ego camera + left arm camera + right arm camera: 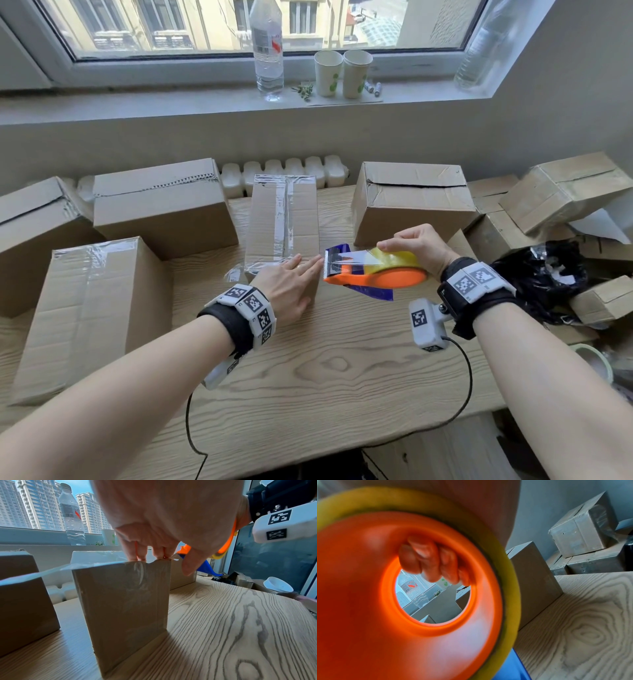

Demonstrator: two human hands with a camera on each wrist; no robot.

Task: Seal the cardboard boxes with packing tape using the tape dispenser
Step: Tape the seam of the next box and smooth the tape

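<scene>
A narrow cardboard box (284,219) stands mid-table with clear tape along its top seam and down its near face (126,601). My left hand (291,284) lies flat on the box's near top edge, fingers straight, fingertips (137,555) over the rim. My right hand (418,246) grips the orange tape dispenser (376,274) with its yellowish roll, held just right of the box, blade toward it. In the right wrist view my fingers (429,563) curl through the orange hub (402,601). A short strip of tape spans from roll to blade.
More cardboard boxes stand left (164,205), front left (92,308), back right (411,202) and piled far right (561,192). A black bag (541,274) and a spare tape roll (592,359) lie at the right. Bottle (269,51) and paper cups (342,73) stand on the sill.
</scene>
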